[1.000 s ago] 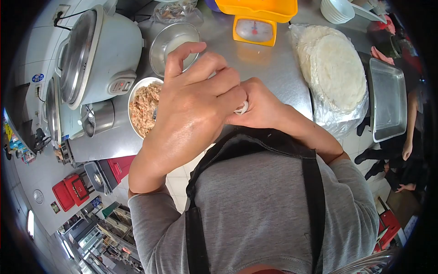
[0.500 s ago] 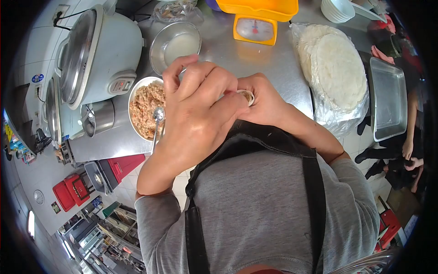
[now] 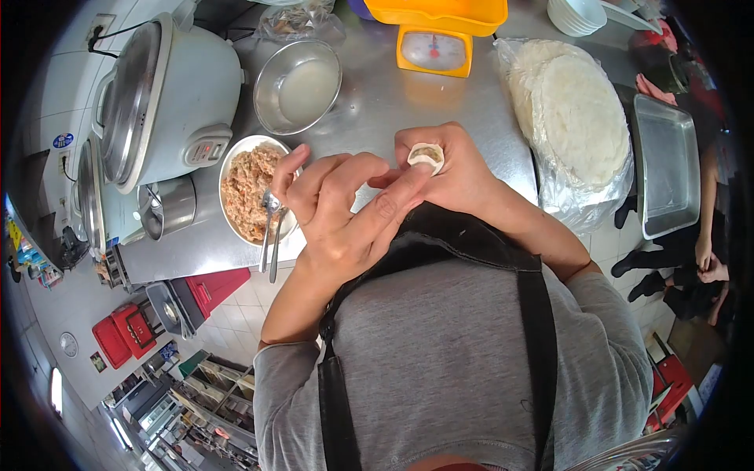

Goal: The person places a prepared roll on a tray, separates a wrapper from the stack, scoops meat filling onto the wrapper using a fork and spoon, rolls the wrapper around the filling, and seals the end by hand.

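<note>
A small dumpling [image 3: 426, 157], its pale wrapper open at the top and meat filling showing, sits in the curled fingers of my right hand [image 3: 455, 169]. My left hand [image 3: 342, 212] presses the wrapper's near edge with its index finger and thumb, while its other fingers are bent and spread apart. Left of that hand stands a white bowl [image 3: 225, 208] of minced meat filling [image 3: 250, 184], with a spoon [image 3: 271, 206] and another metal handle [image 3: 277, 247] leaning on its rim. Beyond it is a steel bowl [image 3: 259, 106] of cloudy liquid [image 3: 309, 90].
A yellow scale [image 3: 434, 51] stands at the back. Stacked round wrappers [image 3: 577, 118] lie on plastic at right, beside a metal tray [image 3: 667, 173]. A large rice cooker [image 3: 192, 102] and steel pot [image 3: 177, 206] are at left. Another person's hands [image 3: 707, 263] show far right.
My left hand has drawn down and back, uncovering the steel bowl and more of the filling bowl. The dumpling's open top now shows more fully in my right hand.
</note>
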`<state>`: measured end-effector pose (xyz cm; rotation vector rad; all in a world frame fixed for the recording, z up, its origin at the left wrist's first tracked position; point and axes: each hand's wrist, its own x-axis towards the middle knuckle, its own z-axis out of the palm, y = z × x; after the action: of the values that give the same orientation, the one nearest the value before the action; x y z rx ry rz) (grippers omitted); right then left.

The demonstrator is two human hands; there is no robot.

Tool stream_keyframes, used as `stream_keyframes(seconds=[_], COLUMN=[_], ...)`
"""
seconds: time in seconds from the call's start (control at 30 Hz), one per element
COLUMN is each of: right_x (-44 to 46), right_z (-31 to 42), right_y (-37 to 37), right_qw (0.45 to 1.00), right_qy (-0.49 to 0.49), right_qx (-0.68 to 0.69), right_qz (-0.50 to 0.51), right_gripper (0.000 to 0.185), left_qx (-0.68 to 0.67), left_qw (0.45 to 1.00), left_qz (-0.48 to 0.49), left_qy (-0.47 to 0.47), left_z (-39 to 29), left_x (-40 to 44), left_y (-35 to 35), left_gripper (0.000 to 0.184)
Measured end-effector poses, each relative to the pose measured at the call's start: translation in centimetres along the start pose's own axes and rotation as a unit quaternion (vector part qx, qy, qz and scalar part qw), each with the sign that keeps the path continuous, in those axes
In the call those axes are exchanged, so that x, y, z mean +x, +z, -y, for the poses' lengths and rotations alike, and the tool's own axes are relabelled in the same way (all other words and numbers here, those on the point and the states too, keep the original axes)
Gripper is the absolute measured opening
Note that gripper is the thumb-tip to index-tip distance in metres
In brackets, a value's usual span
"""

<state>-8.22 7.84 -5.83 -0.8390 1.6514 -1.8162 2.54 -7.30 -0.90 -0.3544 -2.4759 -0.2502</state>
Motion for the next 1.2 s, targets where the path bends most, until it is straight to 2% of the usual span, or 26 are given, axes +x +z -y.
stream_keyframes(seconds=[0.07, 0.17, 0.27, 0.37, 0.47, 0.57, 0.67, 0.77, 0.87, 0.97, 1.07, 1.2], right_x=[-0.1, -0.1, -0.3, -0.4, -0.6, -0.7, -0.7, -0.6, -0.7, -0.5, -0.5, -0.6], right_z=[0.0, -0.5, -0.3, -0.8, -0.7, -0.3, -0.3, 0.1, -0.4, 0.2, -0.2, -0.2], right_y=[0.3, 0.1, 0.3, 1.1, 0.6, 0.5, 0.7, 1.4, 0.9, 0.9, 0.9, 0.7], right_qw=[1.0, 0.999, 0.997, 0.999, 0.999, 0.999, 0.998, 0.996, 0.995, 0.996, 0.991, 0.988], right_qy=[-0.003, -0.029, -0.03, -0.046, -0.039, -0.024, -0.042, -0.082, -0.095, -0.083, -0.113, -0.109], right_qx=[0.007, -0.021, -0.066, -0.018, -0.025, -0.017, -0.045, 0.018, -0.027, -0.029, -0.066, -0.099], right_qz=[0.003, 0.015, 0.013, -0.01, 0.02, 0.02, 0.006, -0.026, -0.002, 0.017, 0.025, 0.046], right_gripper=[0.037, 0.034, 0.029, 0.025, 0.02, 0.019, 0.021, 0.019, 0.018, 0.02, 0.023, 0.024], left_qx=[0.004, -0.013, -0.044, -0.066, -0.194, -0.326, -0.376, -0.306, -0.269, -0.279, -0.269, -0.248], left_qw=[1.0, 0.999, 0.998, 0.997, 0.978, 0.902, 0.876, 0.925, 0.945, 0.941, 0.937, 0.949], left_qz=[-0.013, -0.031, -0.014, 0.033, 0.016, 0.006, 0.019, 0.014, 0.051, 0.054, 0.043, 0.069], left_qy=[0.001, -0.008, -0.03, -0.03, -0.077, -0.281, -0.303, -0.225, -0.181, -0.181, -0.217, -0.18], left_z=[0.1, 0.2, -0.1, -0.3, 0.3, -0.3, -0.4, -0.4, -0.2, 0.1, -0.1, -0.2], left_x=[-0.4, -0.5, 0.1, 0.8, 1.1, 0.7, 0.7, 0.9, 1.5, 1.4, 1.7, 2.0], left_y=[0.6, 1.1, 0.9, 0.3, 0.2, 1.1, 1.6, 1.5, 0.7, 0.1, -0.2, -0.4], left_gripper=[0.035, 0.027, 0.02, 0.019, 0.02, 0.025, 0.024, 0.024, 0.024, 0.024, 0.023, 0.021])
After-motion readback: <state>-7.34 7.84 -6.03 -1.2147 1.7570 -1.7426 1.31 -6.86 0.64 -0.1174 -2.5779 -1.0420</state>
